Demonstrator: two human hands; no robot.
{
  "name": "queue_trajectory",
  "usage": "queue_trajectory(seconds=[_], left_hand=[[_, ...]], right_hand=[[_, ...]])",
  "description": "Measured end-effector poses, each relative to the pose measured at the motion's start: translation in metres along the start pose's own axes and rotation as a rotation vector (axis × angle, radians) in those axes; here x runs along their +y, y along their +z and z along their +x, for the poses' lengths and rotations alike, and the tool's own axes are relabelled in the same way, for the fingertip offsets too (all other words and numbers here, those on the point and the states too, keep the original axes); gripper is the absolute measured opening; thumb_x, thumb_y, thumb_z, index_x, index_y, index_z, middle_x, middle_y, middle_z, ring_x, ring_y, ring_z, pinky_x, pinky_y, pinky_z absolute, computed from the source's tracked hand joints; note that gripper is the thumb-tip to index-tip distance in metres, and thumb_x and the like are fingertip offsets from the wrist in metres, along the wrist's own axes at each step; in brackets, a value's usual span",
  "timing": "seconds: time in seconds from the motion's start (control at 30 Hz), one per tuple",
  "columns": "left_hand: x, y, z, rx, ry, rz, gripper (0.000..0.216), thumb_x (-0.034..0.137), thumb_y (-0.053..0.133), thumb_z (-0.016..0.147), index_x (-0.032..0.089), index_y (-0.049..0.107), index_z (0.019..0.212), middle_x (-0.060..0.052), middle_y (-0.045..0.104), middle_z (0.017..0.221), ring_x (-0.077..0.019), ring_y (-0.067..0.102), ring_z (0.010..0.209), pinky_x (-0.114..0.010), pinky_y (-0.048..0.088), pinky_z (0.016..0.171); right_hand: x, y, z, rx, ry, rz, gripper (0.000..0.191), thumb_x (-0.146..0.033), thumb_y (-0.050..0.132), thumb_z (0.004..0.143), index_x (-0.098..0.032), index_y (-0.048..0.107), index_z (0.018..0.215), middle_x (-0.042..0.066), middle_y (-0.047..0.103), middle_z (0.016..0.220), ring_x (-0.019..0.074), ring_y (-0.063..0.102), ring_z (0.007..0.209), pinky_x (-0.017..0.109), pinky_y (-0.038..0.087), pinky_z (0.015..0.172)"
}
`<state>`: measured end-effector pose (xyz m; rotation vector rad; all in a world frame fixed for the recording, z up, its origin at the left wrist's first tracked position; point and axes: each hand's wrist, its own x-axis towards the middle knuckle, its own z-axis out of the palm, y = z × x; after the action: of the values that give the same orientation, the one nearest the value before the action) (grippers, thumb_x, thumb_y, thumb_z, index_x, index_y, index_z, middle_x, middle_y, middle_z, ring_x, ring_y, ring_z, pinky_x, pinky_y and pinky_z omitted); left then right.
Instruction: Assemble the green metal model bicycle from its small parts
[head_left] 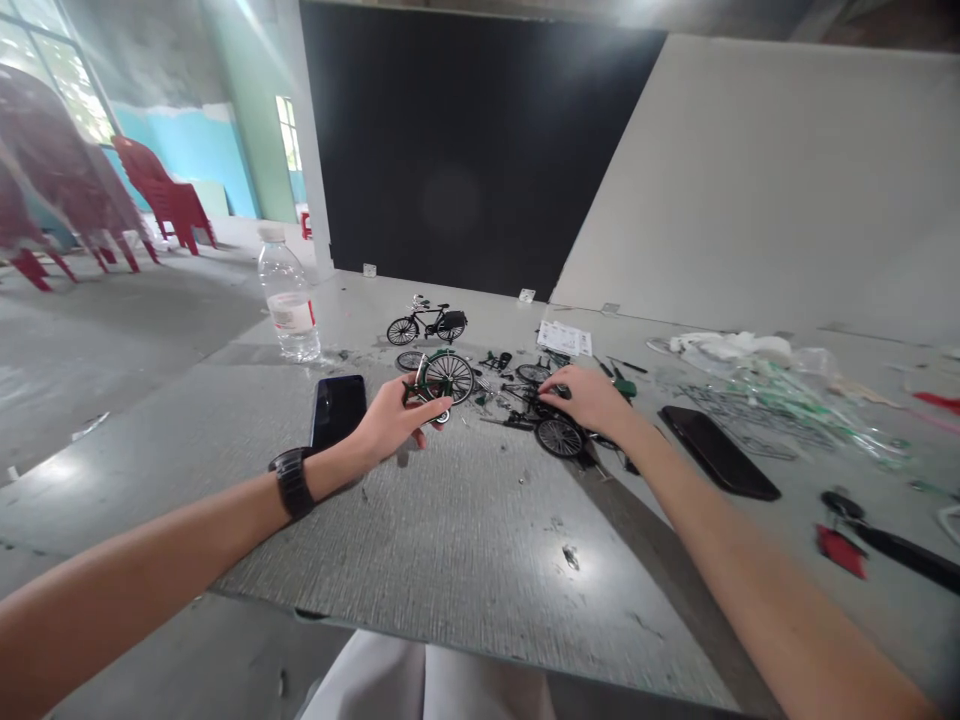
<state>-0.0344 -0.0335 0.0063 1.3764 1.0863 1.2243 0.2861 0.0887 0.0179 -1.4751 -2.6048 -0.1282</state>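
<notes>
My left hand (pixel 401 412) is closed on a partly built green model bicycle (pixel 448 378), raised just above the table with its spoked wheel toward the right. My right hand (pixel 589 398) reaches into the pile of small black bicycle parts (pixel 517 400), its fingertips together among them; whether they grip a piece is hidden. Just below that hand lies a black spoked wheel (pixel 559 437). Behind my hands a black model bicycle (pixel 427 322) stands upright, with a dark box over its rear wheel.
A water bottle (pixel 289 300) and a dark phone (pixel 337 405) are on the left. Further right are another black phone (pixel 718 450), clear plastic wrappings with green parts (pixel 817 400), and a black-handled tool (pixel 900 550). Printed paper (pixel 564 338) lies near the back panel (pixel 480 150).
</notes>
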Motion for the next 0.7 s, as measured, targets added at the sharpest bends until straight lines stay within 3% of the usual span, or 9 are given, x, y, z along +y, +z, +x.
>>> queue_trajectory(seconds=[0.37, 0.53, 0.7], left_hand=[[-0.006, 0.008, -0.008, -0.068, -0.033, 0.046, 0.037, 0.045, 0.074, 0.08, 0.016, 0.056, 0.095, -0.005, 0.067, 0.073, -0.0114, 0.059, 0.049, -0.022, 0.049, 0.04], [-0.008, 0.01, -0.008, -0.089, -0.057, 0.062, 0.038, 0.044, 0.073, 0.081, 0.016, 0.055, 0.099, -0.004, 0.067, 0.072, -0.0104, 0.059, 0.048, -0.022, 0.05, 0.041], [-0.009, 0.009, -0.005, -0.097, -0.066, 0.084, 0.037, 0.043, 0.073, 0.082, 0.016, 0.055, 0.098, -0.003, 0.068, 0.071, -0.0094, 0.057, 0.043, -0.022, 0.047, 0.038]], right_hand=[[-0.015, -0.002, 0.002, -0.007, 0.129, -0.078, 0.023, -0.037, 0.058, 0.091, -0.024, 0.076, 0.097, 0.007, 0.073, 0.111, 0.0282, 0.066, 0.098, 0.039, 0.051, 0.076], [-0.016, -0.003, 0.003, -0.032, 0.159, -0.004, 0.018, -0.035, 0.061, 0.091, -0.023, 0.074, 0.092, 0.007, 0.076, 0.104, 0.0265, 0.068, 0.092, 0.036, 0.05, 0.069], [-0.013, 0.001, 0.003, -0.009, 0.167, 0.123, 0.016, -0.031, 0.065, 0.088, -0.022, 0.069, 0.101, 0.008, 0.075, 0.104, 0.0249, 0.069, 0.09, 0.035, 0.05, 0.07]])
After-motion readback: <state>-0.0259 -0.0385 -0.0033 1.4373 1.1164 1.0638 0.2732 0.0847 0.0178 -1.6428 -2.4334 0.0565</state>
